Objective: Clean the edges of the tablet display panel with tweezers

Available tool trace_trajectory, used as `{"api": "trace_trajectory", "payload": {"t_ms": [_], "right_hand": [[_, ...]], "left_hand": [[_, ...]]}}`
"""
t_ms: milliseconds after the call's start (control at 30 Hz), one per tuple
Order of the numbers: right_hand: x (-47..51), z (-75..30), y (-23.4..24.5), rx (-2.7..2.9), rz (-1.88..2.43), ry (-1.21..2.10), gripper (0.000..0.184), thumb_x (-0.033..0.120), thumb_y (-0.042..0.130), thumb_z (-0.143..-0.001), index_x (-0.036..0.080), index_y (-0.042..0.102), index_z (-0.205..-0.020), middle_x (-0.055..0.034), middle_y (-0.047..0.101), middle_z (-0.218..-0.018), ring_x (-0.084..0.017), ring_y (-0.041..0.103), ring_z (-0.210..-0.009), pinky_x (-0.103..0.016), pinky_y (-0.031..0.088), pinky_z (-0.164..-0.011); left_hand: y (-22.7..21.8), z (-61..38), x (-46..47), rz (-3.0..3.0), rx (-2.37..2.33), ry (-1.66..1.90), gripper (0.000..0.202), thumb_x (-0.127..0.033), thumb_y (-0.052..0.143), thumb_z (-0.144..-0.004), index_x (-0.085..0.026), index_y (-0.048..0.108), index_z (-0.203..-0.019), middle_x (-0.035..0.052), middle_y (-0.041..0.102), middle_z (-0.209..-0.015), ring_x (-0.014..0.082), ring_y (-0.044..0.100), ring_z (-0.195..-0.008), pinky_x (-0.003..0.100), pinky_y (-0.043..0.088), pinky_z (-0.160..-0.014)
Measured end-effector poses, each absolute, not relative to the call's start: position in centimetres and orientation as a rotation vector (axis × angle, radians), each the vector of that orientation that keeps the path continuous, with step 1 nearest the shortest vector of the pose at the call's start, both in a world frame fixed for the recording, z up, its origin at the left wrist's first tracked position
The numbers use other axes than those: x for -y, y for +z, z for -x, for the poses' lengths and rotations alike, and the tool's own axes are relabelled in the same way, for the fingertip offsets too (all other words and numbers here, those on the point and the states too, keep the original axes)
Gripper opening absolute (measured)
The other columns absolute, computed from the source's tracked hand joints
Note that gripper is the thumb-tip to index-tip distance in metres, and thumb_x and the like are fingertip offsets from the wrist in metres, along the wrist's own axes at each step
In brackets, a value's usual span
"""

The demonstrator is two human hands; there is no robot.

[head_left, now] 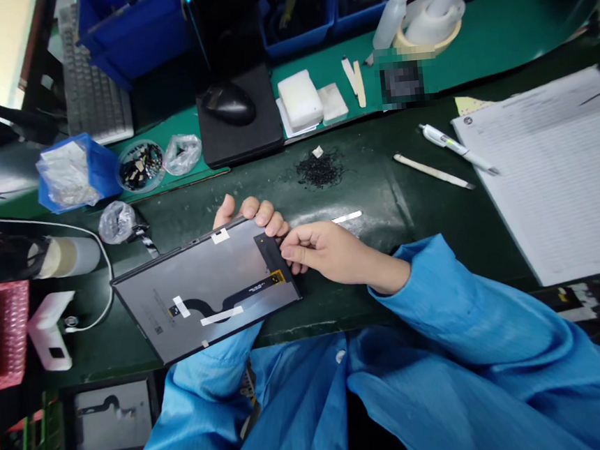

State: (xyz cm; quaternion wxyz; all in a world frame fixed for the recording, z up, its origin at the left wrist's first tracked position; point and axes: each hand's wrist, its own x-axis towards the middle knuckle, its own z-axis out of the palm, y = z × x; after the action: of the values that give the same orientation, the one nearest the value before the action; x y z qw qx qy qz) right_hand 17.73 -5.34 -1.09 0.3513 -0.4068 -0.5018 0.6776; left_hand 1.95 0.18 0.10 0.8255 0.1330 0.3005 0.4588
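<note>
With the left hand [262, 211] clamped on the panel [199, 269] above the bench [432, 241], the right hand [328, 250] meets its right edge, grip unclear, partly hiding a strip [349, 216], with scraps [321, 170] beyond, a bag [116, 223] leftward, and a stick [435, 172], pen [456, 147] and paper [553, 175] rightward.
</note>
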Motion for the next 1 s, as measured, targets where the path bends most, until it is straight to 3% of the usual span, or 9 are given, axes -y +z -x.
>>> {"api": "trace_trajectory", "payload": {"t_ms": [200, 433, 1000], "right_hand": [[5.63, -17.88, -0.59, 1.432, 1.111, 1.585, 0.018, 0.028, 0.059, -0.095, 0.019, 0.063, -0.079, 0.0003, 0.07, -0.075, -0.014, 0.066, -0.068, -0.029, 0.052, -0.067], [5.87, -18.09, -0.35, 1.642, 1.245, 1.336, 0.016, 0.027, 0.061, -0.095, 0.02, 0.065, -0.082, 0.0015, 0.07, -0.076, -0.014, 0.062, -0.068, -0.028, 0.042, -0.063], [5.83, -18.35, -0.02, 1.68, 1.172, 1.345, 0.013, 0.026, 0.06, -0.094, 0.02, 0.065, -0.082, 0.0017, 0.066, -0.074, -0.014, 0.058, -0.067, -0.027, 0.043, -0.064]], "left_hand": [[-0.03, -1.88, -0.13, -0.276, -0.598, 1.005, 0.061, -0.058, 0.016, -0.107, -0.019, 0.039, -0.065, 0.0005, 0.038, -0.062, 0.0123, 0.043, -0.051, 0.027, 0.044, -0.055], [0.48, -1.95, -0.12, -0.252, -0.591, 1.012, 0.061, -0.058, 0.015, -0.107, -0.019, 0.038, -0.065, 0.0002, 0.039, -0.061, 0.0118, 0.044, -0.05, 0.026, 0.044, -0.052], [0.51, -1.39, -0.55, -0.292, -0.728, 1.036, 0.063, -0.059, 0.017, -0.108, -0.019, 0.041, -0.066, 0.0003, 0.04, -0.062, 0.0119, 0.043, -0.051, 0.027, 0.043, -0.055]]}}
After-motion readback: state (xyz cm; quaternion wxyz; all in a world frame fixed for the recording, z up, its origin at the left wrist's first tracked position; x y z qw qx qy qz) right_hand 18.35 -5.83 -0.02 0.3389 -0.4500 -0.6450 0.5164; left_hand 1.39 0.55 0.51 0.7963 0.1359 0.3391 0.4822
